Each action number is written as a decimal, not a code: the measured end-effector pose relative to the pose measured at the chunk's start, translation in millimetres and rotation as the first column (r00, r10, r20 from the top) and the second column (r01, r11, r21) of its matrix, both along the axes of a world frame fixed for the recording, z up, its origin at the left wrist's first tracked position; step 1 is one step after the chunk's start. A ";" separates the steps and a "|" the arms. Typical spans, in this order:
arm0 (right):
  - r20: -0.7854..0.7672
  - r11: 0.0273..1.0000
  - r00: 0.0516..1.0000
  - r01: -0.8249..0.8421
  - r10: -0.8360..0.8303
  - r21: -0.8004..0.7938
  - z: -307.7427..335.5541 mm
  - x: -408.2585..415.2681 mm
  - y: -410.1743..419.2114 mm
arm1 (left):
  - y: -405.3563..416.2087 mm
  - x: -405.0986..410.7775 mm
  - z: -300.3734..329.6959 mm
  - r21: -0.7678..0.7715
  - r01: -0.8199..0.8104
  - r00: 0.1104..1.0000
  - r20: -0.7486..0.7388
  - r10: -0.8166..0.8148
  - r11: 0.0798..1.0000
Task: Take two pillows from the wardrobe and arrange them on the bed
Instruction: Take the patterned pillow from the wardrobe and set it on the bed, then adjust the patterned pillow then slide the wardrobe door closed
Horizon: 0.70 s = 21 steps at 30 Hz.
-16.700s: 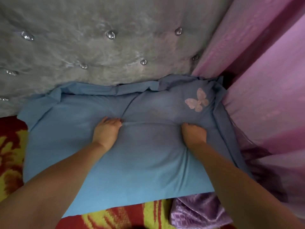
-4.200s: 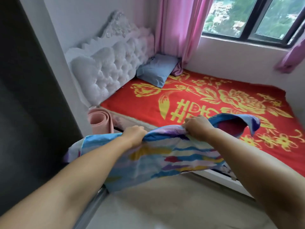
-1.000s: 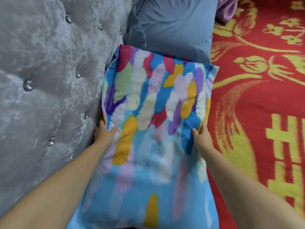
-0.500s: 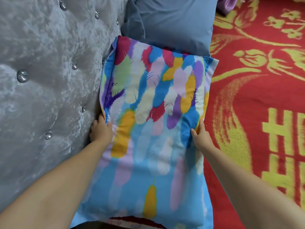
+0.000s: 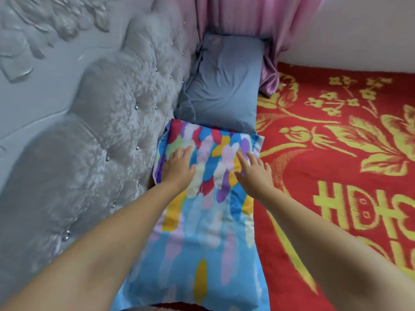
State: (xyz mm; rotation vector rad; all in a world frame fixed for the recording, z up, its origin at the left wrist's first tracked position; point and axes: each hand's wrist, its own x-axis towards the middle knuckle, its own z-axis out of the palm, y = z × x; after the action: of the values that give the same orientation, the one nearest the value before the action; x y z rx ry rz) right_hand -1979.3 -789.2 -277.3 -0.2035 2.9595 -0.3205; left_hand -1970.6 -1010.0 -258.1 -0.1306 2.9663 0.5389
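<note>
Now the multicoloured feather-print pillow (image 5: 208,198) lies lengthwise along the grey tufted headboard (image 5: 101,135), frame centre; left hand (image 5: 177,169) and right hand (image 5: 253,173) flat on it, fingers spread, gripping nothing; plain blue pillow (image 5: 224,86) abuts beyond.

Bright colour everywhere here: the rectangular feather-print pillow (image 5: 208,221) is sky blue, splashed with red, yellow, purple, lilac, white and pale green brush-like feathers, thickest at its far end. Beyond it, the plain soft pillow in dusty blue (image 5: 226,86), no pattern that reads from here. The woven bed blanket (image 5: 336,176) blazes red with yellow flowers, leaves and large yellow characters. The tufted velvet headboard (image 5: 89,142) is silvery grey, dotted with shiny crystal-like buttons. The gathered satin curtain (image 5: 247,16) hangs pink, shading to lilac at its lower folds.
</note>
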 end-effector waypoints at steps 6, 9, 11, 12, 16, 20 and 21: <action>-0.087 0.997 0.996 -0.017 0.024 0.070 61.9 -2.5 30.1 | 33.4 -1.6 49.1 -0.110 0.095 0.983 -0.144 -0.110 0.989; -0.159 0.999 0.987 0.010 -0.005 0.033 85.4 0.6 52.6 | 57.0 5.0 72.9 -0.168 0.091 0.960 -0.247 -0.132 0.981; -0.181 1.000 0.983 -0.013 0.018 0.026 100.3 3.2 66.9 | 71.8 11.9 90.0 -0.200 0.083 0.948 -0.287 -0.139 0.976; -0.188 0.999 0.982 -0.030 0.034 0.022 107.1 5.4 73.4 | 78.5 17.0 98.3 -0.205 0.071 0.943 -0.306 -0.133 0.976; -0.235 0.988 0.961 -0.154 0.149 -0.003 129.5 23.2 95.9 | 102.1 58.7 121.1 -0.200 -0.063 0.935 -0.355 -0.013 0.978; -0.256 0.934 0.900 -0.355 0.353 0.041 144.7 58.4 114.7 | 131.6 131.6 122.4 -0.152 -0.257 0.925 -0.326 0.196 0.954; -0.258 0.914 0.878 -0.402 0.403 0.058 148.3 67.5 118.0 | 137.9 151.7 122.9 -0.139 -0.298 0.916 -0.319 0.242 0.944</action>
State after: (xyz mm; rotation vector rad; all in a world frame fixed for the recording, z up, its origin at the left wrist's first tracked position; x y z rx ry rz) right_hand -1911.9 -671.2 -129.0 -0.9154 3.0641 -0.2475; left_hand -1818.9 -872.1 -135.2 -0.5325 3.3154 0.3316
